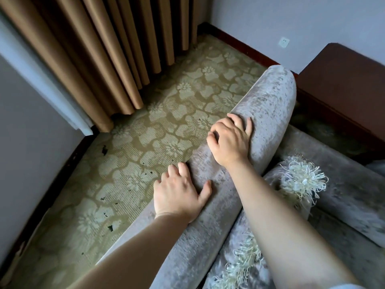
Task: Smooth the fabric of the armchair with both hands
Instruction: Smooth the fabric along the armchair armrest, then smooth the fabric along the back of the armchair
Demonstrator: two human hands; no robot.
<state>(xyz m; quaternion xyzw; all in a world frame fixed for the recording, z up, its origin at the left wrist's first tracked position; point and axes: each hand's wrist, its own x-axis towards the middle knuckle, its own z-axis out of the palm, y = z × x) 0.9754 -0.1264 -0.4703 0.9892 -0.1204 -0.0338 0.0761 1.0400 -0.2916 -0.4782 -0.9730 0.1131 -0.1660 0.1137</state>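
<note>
Spread fingers (183, 167) of the left hand (179, 195) lie flat on the near stretch of the armchair's grey velvet armrest (268, 97), tips over its left edge. Farther along, the right hand (229, 140) presses the same armrest, fingers parted and loosely bent. A fringed cushion (302, 178) lies to the right and a floral carpet (166, 113) to the left.

Tan pleated curtain (100, 49) hangs top left, hem reaching the floor. Olive floral-pattern carpet (145, 147) spreads below and right of the curtain, with dark specks (104, 150) scattered just below its hem. White trim strip (52, 97) runs left of the curtain. Dark skirting board (235, 45) starts at the curtain's right edge, along a pale wall (291, 17). White wall socket (284, 42) well right of the curtain. Reddish-brown wooden cabinet (343, 84) further right. Fringed cream rosette cushion (300, 178) far lower right of the curtain.
</note>
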